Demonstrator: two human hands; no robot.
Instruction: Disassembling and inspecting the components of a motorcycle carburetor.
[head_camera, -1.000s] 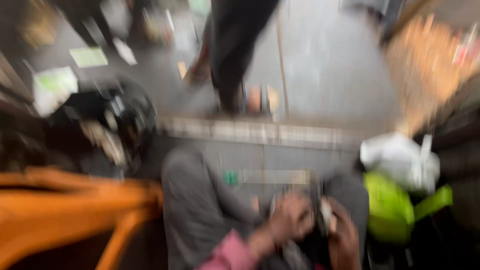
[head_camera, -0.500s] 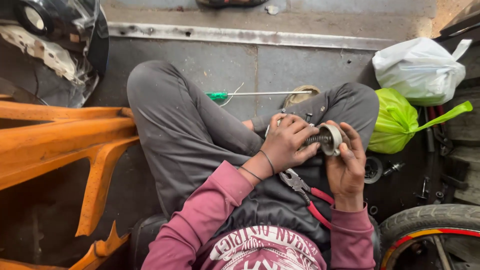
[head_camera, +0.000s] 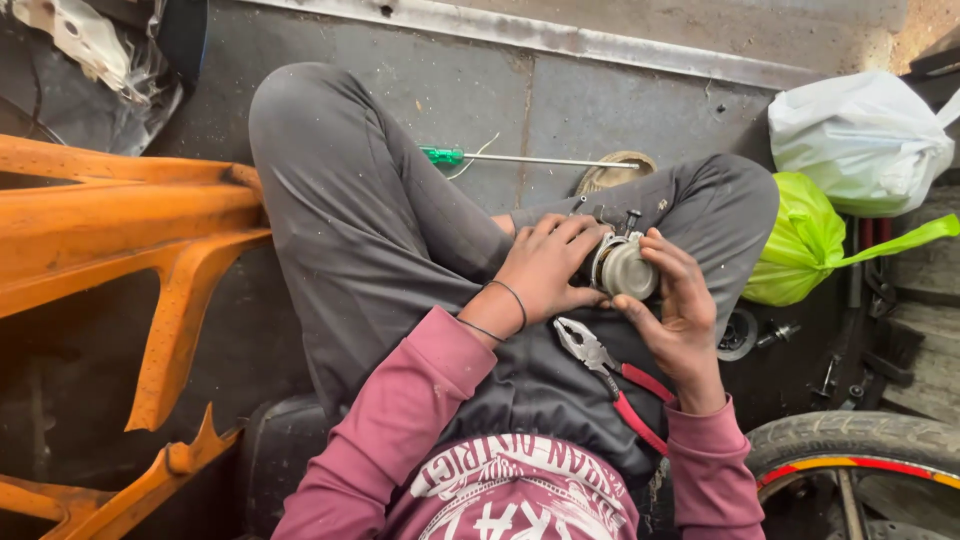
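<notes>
I sit cross-legged in grey trousers and a maroon top. Both hands hold a small round grey metal part (head_camera: 626, 268) over my lap. My left hand (head_camera: 545, 268) wraps its left side, fingers curled over the top. My right hand (head_camera: 680, 312) cups it from the right and below, thumb on its flat face. Red-handled pliers (head_camera: 612, 378) lie on my lap just under the hands. A long screwdriver with a green handle (head_camera: 520, 158) lies on the floor beyond my knees.
An orange plastic body panel (head_camera: 130, 250) fills the left side. A white plastic bag (head_camera: 860, 140) and a lime-green bag (head_camera: 800, 250) sit at the right. A tyre with a red-striped rim (head_camera: 860, 455) is at lower right, with small parts (head_camera: 745, 335) near it.
The view has swung down from a blurred look across the floor to my lap. My hands keep hold of the round part, and the view has drawn slightly closer.
</notes>
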